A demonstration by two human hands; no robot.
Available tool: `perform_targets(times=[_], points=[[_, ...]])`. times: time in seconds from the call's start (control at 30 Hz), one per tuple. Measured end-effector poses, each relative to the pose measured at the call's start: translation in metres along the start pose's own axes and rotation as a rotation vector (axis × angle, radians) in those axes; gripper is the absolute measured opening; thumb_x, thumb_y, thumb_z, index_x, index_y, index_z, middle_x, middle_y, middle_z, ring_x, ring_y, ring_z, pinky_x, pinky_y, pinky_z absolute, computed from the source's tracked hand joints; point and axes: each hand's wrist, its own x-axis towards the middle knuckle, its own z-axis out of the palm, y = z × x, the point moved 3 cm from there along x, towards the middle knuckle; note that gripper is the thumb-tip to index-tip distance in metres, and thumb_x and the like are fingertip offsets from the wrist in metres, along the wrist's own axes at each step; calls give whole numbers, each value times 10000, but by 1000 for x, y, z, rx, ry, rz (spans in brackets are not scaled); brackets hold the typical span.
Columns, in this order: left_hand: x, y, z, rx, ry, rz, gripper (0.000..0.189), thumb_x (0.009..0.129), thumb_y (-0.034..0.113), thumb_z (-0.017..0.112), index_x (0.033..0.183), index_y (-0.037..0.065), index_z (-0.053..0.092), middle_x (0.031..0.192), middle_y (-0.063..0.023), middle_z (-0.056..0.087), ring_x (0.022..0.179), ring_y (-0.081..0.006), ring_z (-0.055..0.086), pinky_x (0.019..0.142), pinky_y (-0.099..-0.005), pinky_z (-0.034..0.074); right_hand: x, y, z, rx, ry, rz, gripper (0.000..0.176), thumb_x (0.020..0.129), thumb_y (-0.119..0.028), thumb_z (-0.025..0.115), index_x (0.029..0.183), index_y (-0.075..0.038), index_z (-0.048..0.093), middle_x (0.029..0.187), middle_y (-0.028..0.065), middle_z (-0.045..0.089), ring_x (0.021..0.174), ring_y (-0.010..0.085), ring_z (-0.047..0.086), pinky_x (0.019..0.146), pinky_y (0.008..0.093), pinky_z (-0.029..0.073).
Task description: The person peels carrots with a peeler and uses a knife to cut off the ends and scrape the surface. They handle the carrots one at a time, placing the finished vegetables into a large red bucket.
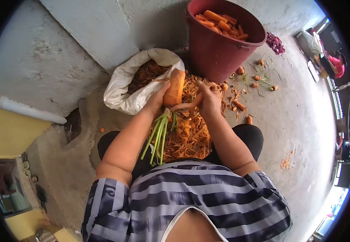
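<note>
A thick orange carrot point(175, 86) is gripped in my left hand point(158, 98), its broad end pointing away from me. Cut green stalks point(159, 135) hang from the carrot's near end, over my left forearm's inner side. My right hand point(209, 99) is closed just to the right of the carrot, thumb stretched toward its lower end. Whatever is inside the right fingers is too hidden to name. Below both hands lies a heap of carrot peelings point(189, 139) between my knees.
A white sack point(120, 99) with peelings inside stands at the left. Beyond my hands is a dark red bucket point(219, 56) of peeled carrots point(223, 25). Carrot tops point(257, 78) and scraps litter the floor to the right. A person point(337, 65) is at far right.
</note>
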Motion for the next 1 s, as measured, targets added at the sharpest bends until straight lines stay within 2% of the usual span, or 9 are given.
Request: perform_targets(times=[0.03, 0.1, 0.57, 0.6, 0.67, 0.7, 0.73, 0.87, 1.0], points=[[-2, -9, -3, -55, -3, -87, 461, 877, 325, 461, 1206, 5, 417, 1112, -108, 527, 979, -212, 542, 848, -328, 437, -10, -4, 11, -95, -38, -97, 215, 740, -121, 661, 639, -52, 483, 571, 74, 539, 437, 114, 501, 407, 237, 389], [-1, -26, -11, -114, -101, -94, 403, 894, 282, 434, 1187, 4, 437, 1078, -119, 547, 934, -205, 567, 814, -311, 469, -21, -10, 23, -270, -129, -55, 185, 735, -110, 649, 650, -22, 510, 601, 75, 555, 473, 120, 522, 429, 241, 408], [-25, -9, -5, 62, -173, 107, 352, 905, 237, 403, 1174, 15, 453, 1010, -89, 573, 872, -146, 586, 751, -256, 501, 15, 15, 33, -176, -49, 90, 141, 729, -102, 642, 719, -2, 543, 647, 65, 549, 501, 159, 522, 466, 270, 434], [-16, -14, -18, 135, -140, 180, 377, 884, 285, 445, 1142, 11, 470, 959, -100, 587, 763, -158, 612, 639, -269, 527, 36, 26, 21, -185, -7, 36, 140, 720, -92, 642, 734, 14, 552, 670, 86, 572, 500, 180, 544, 465, 289, 455], [-36, -18, -24, 140, -259, -74, 405, 867, 322, 469, 1122, 9, 475, 931, -118, 590, 694, -176, 619, 564, -285, 530, 58, -25, -14, -134, 126, -100, 145, 718, -85, 628, 799, -19, 526, 590, 74, 510, 422, 187, 470, 435, 293, 420], [-45, -20, -26, 146, -317, -200, 419, 858, 340, 481, 1113, 7, 478, 917, -127, 592, 660, -185, 623, 526, -293, 531, 101, -21, -56, -224, 335, -166, 176, 725, -103, 632, 826, -21, 513, 565, 59, 478, 435, 162, 447, 451, 291, 403], [-40, -28, -32, 131, -148, -142, 461, 847, 390, 486, 1097, 3, 479, 894, -140, 590, 571, -213, 613, 438, -306, 517, 84, -38, -57, -218, 378, -91, 205, 722, -135, 652, 825, -24, 514, 589, 45, 488, 495, 135, 448, 487, 278, 384], [-51, -19, -13, -48, -123, -129, 418, 889, 364, 424, 1083, -1, 488, 935, -143, 575, 721, -234, 622, 515, -326, 542, 31, -38, -6, -285, 190, -157, 192, 717, -158, 663, 766, -29, 530, 606, 31, 488, 549, 113, 434, 508, 264, 359], [-43, -29, -16, 250, -72, 107, 452, 886, 403, 398, 1111, 19, 477, 893, -102, 589, 724, -177, 608, 545, -303, 523, -8, 1, 26, -400, 30, -77, 200, 699, -175, 677, 718, -20, 551, 628, 29, 502, 566, 114, 439, 522, 260, 366]])
